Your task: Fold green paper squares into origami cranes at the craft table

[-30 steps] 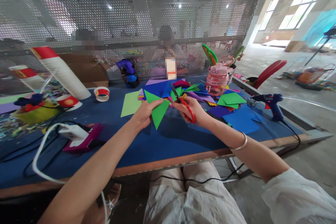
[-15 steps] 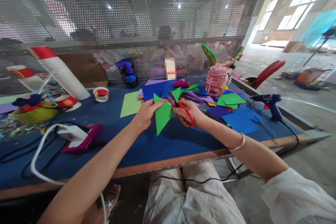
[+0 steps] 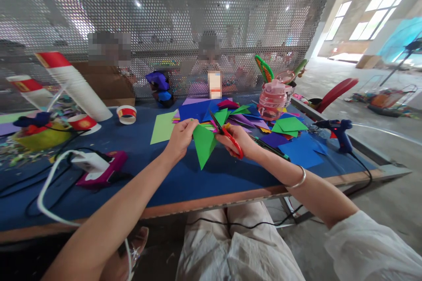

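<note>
Green paper triangle (image 3: 203,144) pinched by left hand (image 3: 180,137); right hand (image 3: 242,139) grips scissors (image 3: 227,135).

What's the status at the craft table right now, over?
Left hand pinching green paper triangle. Right hand gripping red scissors, blades at the paper's edge. Nothing between them.

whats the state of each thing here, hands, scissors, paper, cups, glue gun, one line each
left hand: pinching the green paper's top edge
right hand: gripping the scissors
red scissors: blades meeting the paper's edge
green paper triangle: held above the table, point down
paper cup stack: lying tilted
single cup: upright
blue glue gun: resting on the table, cord attached
</note>
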`<state>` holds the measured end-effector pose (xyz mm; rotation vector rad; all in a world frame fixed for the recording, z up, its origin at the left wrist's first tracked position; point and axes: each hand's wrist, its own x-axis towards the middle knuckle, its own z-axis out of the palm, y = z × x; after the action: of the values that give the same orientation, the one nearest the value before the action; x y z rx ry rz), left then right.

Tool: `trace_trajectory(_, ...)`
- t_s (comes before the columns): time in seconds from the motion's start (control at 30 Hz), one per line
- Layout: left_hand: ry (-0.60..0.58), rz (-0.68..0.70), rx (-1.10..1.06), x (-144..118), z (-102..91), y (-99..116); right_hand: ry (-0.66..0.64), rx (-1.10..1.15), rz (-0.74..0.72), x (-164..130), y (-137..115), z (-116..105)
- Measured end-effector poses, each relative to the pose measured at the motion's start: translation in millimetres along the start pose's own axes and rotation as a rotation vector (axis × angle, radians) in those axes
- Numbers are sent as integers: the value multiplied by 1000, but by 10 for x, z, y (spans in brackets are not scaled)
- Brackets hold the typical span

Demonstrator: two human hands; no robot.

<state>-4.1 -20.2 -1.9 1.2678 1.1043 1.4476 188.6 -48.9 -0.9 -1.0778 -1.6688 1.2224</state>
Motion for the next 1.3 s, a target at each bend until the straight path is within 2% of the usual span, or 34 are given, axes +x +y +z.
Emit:
trace_trajectory(0.27, 45, -25, -15, 4, -11, 50, 22, -30, 12, 7, 4, 2)
trace_trajectory(0.5, 89, 12, -43, 10, -18, 113, 19, -33, 1, 3, 0, -4)
trace_trajectory(0.67, 119, -71, -82, 42, -48, 111, 26, -68, -32, 2, 25, -6)
trace_trajectory(1.03, 54, -135, -193, 27, -41, 242, 69, -73, -58, -15, -12, 1)
trace_trajectory(1.3, 28, -138, -205, 54, -47, 164, 129, 3, -94, 42, 82, -5)
